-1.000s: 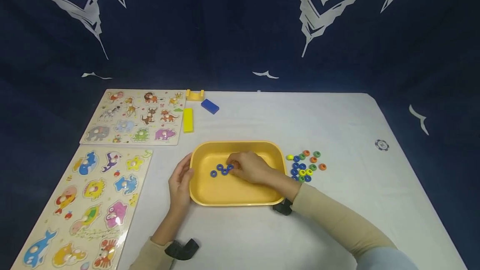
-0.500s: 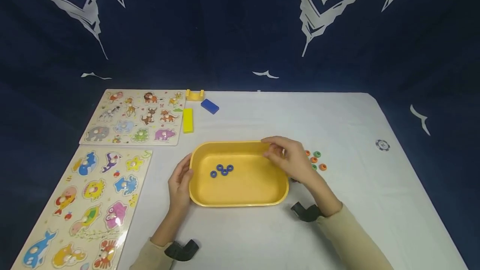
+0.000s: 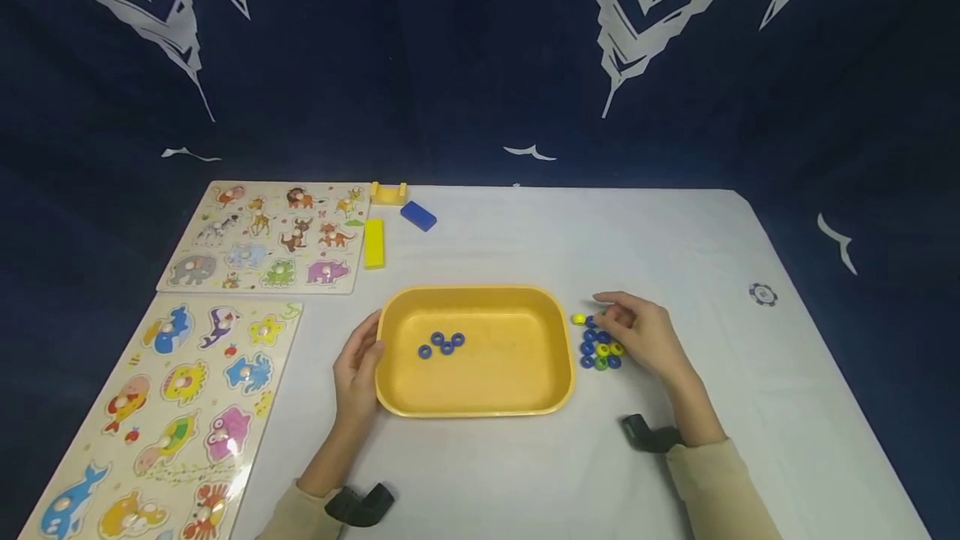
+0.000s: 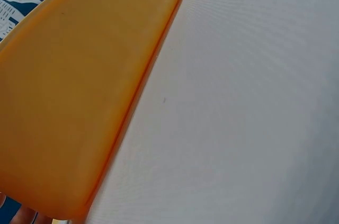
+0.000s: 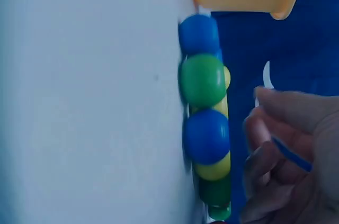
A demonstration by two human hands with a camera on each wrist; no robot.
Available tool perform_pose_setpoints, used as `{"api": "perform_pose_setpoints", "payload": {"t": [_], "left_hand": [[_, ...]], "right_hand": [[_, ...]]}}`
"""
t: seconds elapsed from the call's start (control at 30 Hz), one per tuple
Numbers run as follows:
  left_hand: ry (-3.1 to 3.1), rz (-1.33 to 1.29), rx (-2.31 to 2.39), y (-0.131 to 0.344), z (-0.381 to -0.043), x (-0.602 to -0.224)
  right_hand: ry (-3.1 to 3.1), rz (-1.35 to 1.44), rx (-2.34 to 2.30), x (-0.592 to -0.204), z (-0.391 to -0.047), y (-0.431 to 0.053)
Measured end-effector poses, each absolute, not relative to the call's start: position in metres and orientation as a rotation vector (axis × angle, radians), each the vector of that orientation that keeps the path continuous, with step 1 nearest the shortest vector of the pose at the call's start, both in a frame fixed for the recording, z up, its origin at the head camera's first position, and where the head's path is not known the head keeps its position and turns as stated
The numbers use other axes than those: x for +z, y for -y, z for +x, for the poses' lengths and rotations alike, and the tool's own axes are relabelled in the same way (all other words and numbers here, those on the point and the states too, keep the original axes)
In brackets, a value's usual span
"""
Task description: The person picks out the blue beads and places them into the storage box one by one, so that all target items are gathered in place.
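Note:
In the head view a yellow plastic tray (image 3: 480, 377) lies on the white table, with several blue ring beads (image 3: 447, 348) inside it, left of its middle. My left hand (image 3: 356, 377) holds the tray's left end, thumb at the rim; the left wrist view shows the tray's outer wall (image 4: 90, 86) and a bit of the fingers. My right hand (image 3: 647, 336) hovers over the loose beads (image 3: 603, 350) just right of the tray, thumb and forefinger apart. Blue, green and yellow beads (image 5: 204, 81) stand close beside it in the right wrist view; some are hidden under the hand.
Two animal peg puzzles, an upper board (image 3: 262, 236) and a lower board (image 3: 180, 423), cover the table's left side. A yellow block (image 3: 373, 244), a blue block (image 3: 418, 216) and a yellow notched piece (image 3: 388, 194) lie behind the tray. A printed round mark (image 3: 763, 294) is at far right.
My right hand has left the blue beads in the tray and moved right, over the rim, to the loose beads outside. The left hand stays at the tray's left end.

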State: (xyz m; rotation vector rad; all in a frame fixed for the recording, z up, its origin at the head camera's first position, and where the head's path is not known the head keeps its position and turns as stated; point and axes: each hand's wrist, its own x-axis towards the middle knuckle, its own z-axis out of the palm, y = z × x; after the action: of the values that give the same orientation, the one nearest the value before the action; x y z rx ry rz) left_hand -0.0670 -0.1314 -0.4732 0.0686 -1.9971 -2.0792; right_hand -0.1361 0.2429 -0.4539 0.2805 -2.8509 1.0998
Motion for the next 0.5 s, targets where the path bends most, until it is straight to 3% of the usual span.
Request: {"api": "perform_pose_setpoints", "payload": {"t": [0.5], "left_hand": [[2.008, 0.049, -2.043, 0.127, -0.063, -0.459]], "right_hand": [[2.990, 0.326, 0.860, -0.461, -0.141, -0.237]]}}
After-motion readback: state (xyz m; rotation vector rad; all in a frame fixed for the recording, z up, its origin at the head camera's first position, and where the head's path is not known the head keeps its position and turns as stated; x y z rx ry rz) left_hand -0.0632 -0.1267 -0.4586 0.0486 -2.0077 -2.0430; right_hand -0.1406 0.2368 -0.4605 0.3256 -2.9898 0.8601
